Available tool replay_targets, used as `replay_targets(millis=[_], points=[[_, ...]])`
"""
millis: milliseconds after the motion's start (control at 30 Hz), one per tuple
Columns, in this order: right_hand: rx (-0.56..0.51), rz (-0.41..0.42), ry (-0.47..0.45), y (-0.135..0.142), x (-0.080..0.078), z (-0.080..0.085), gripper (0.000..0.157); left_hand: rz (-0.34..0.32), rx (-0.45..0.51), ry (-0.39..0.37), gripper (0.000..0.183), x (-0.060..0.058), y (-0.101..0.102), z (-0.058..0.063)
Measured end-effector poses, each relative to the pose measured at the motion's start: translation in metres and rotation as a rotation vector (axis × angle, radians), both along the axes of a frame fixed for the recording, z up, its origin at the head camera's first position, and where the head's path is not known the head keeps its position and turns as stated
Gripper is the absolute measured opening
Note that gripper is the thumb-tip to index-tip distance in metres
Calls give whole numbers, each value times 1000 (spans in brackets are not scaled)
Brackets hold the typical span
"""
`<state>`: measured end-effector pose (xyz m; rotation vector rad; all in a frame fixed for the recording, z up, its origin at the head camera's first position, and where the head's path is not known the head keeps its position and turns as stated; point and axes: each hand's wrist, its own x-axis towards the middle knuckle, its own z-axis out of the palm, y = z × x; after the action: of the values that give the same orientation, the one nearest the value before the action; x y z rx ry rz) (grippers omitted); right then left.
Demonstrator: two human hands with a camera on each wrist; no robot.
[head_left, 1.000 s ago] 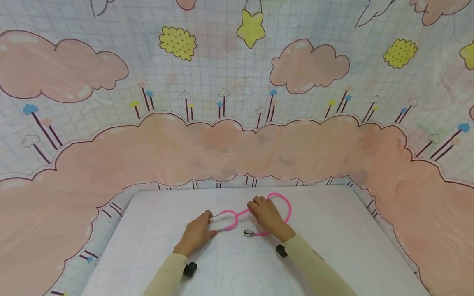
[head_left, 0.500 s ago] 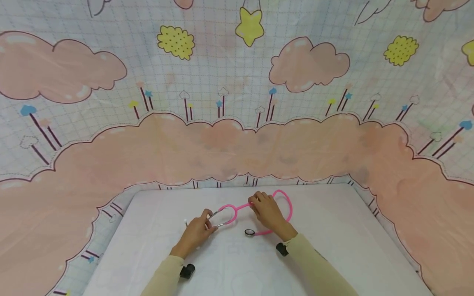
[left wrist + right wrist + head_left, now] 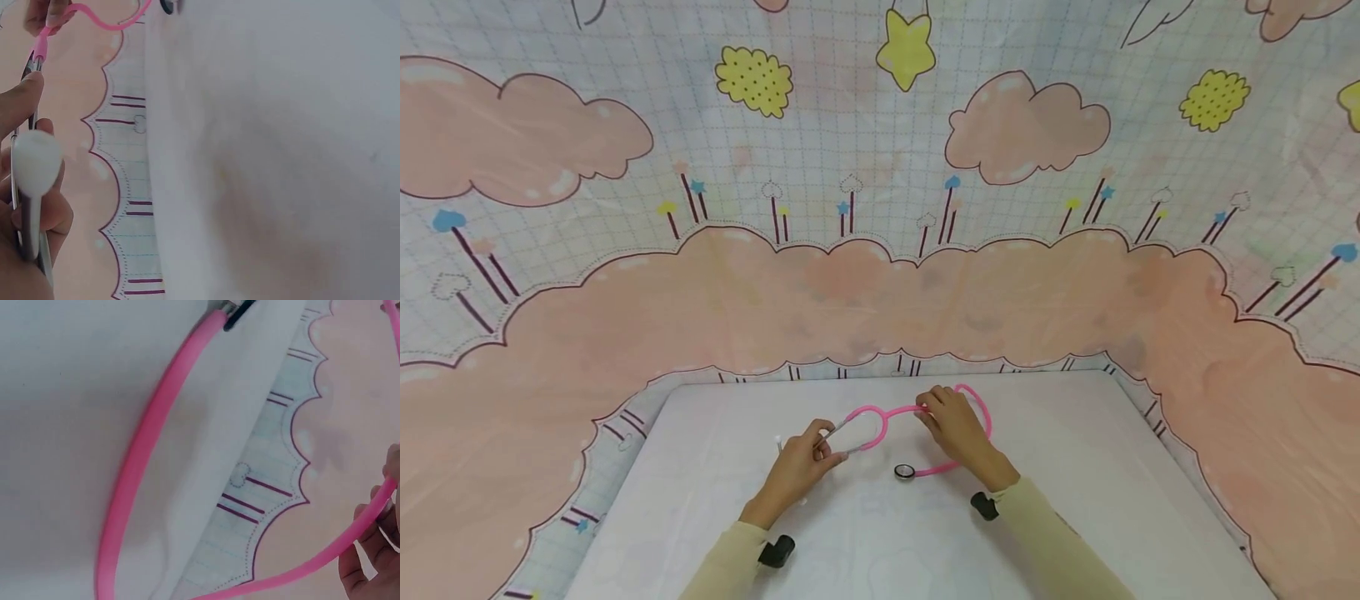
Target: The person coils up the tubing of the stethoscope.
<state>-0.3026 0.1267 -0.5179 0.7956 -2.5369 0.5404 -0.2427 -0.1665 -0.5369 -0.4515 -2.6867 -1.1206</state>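
Observation:
A pink stethoscope (image 3: 901,410) stretches between the two hands over a white table. My left hand (image 3: 797,458) holds its metal ear tubes (image 3: 837,429), fingers and thumb around them. In the left wrist view a white ear tip (image 3: 37,161) sticks out beside the palm. My right hand (image 3: 958,425) pinches the pink tubing just past the fork; the right wrist view shows the tubing (image 3: 369,509) between thumb and fingers. Beyond that grip the tube loops round, partly hidden behind the right hand, to the round chest piece (image 3: 905,472) near the table surface.
The white tabletop (image 3: 1037,533) has its far edge just behind the hands. A patterned cloth (image 3: 850,308) with clouds and stars hangs behind and around the table. Each wrist wears a small black camera (image 3: 777,551).
The ear tubes have tilted up in my left hand, and a white ear tip now shows left of it. My right hand has shifted slightly right and away with the tubing.

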Motion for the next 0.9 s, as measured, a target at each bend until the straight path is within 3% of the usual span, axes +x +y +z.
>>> replay_targets(millis=[133,433,667,900], points=[[-42,14,-15,11,1,2,17,-13,28,12,41,4,1,9],[32,52,39,30,2,1,13,-47,33,-13,41,10,5,18],[-73,53,111,27,10,9,20,-22,33,10,42,8,6,21],[-137,52,149,22,21,26,24,-38,53,-33,48,14,8,26]])
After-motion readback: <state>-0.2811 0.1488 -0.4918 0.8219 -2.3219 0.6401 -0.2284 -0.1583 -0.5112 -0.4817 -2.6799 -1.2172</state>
